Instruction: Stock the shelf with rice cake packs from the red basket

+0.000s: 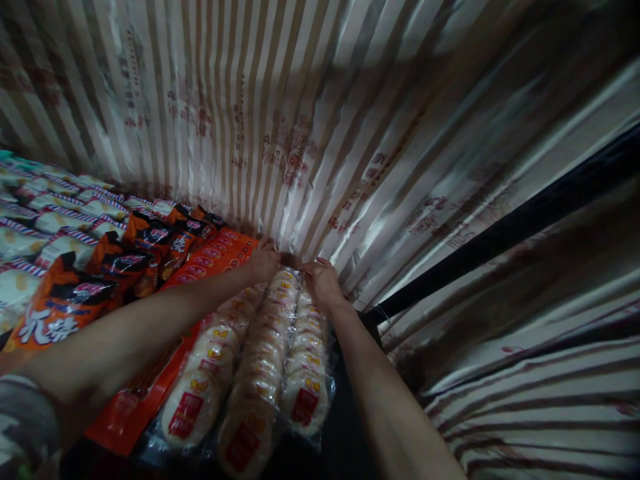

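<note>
Both arms reach forward to the far end of three long clear packs of round flat cakes, laid side by side. My left hand (265, 261) has curled fingers at the far end of the left pack (219, 347) and the middle pack (265, 347). What those fingers grip is hidden. My right hand (323, 281) pinches at the far tip of the right pack (307, 360), its fingertips pressed together on the plastic. Yellow and red labels show on the cakes. The picture is dim and slightly blurred.
Left of the packs lies a flat orange-red package (215, 257), then a row of orange and black snack bags (125, 260). Many white packs with striped edges (65, 220) fill the far left. A striped curtain (295, 127) hangs close behind. A dark pole (500, 230) slants at right.
</note>
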{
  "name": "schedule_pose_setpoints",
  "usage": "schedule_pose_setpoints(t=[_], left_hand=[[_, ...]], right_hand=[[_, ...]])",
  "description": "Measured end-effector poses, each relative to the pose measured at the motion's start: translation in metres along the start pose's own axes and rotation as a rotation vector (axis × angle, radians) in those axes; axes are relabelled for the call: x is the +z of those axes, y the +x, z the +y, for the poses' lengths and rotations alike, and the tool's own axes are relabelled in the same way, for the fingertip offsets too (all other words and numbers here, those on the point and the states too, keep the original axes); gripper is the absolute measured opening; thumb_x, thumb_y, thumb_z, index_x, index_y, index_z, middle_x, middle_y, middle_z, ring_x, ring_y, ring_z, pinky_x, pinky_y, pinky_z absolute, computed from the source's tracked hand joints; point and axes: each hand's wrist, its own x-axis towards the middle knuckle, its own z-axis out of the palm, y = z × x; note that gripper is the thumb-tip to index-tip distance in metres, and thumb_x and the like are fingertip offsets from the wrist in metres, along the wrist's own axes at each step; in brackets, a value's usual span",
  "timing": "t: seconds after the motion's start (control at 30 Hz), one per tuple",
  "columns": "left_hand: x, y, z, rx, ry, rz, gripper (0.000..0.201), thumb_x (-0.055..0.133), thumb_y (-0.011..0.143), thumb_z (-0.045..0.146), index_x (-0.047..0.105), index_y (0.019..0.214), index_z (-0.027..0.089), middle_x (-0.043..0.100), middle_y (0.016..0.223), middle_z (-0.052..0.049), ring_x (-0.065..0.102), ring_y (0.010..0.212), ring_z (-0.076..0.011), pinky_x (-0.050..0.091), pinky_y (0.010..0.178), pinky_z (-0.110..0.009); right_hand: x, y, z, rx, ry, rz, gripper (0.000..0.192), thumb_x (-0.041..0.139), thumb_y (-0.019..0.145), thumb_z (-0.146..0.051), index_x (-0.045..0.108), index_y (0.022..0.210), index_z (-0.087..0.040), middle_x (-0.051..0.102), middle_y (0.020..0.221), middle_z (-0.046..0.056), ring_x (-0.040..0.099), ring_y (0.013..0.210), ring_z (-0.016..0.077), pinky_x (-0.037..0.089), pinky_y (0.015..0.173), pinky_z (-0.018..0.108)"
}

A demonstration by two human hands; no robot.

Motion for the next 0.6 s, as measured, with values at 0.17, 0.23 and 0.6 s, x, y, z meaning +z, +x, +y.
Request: schedule_pose_setpoints(t=[0.17,0.23,0.6], left_hand=[[0.009,0.008,-0.004,-0.039,-0.04,-0.045,0.023,0.05,0.083,0.017,0.073,0.088,0.018,0.074,0.097,-0.005,0.057,0.112,-0.0217,0.017,0.116,-0.048],[0.014,0.01,-0.004,-0.057,-0.059,-0.064,0.023,0.052,0.082,0.018,0.073,0.091,0.019,0.073,0.099,-0.005,0.056,0.114,-0.0218,0.015,0.117,-0.047],[0.036,0.025,-0.01,-0.081,-0.157,-0.042,0.018,0.058,0.077,0.022,0.074,0.085,0.023,0.073,0.096,-0.004,0.055,0.114,-0.021,0.022,0.114,-0.047]], right_hand=[[0.005,0.011,-0.005,0.115,-0.067,-0.122,0.032,0.056,0.082,-0.012,0.073,0.104,-0.028,0.072,0.109,0.003,0.045,0.127,0.0271,0.026,0.107,0.047],[0.003,0.015,-0.01,0.141,-0.122,-0.198,0.031,0.055,0.083,-0.014,0.072,0.105,-0.029,0.072,0.111,0.004,0.044,0.128,0.0283,0.022,0.107,0.05],[-0.008,0.016,-0.029,0.158,-0.223,-0.345,0.025,0.05,0.085,-0.019,0.072,0.097,-0.024,0.073,0.103,0.006,0.059,0.107,0.0253,0.019,0.107,0.055]])
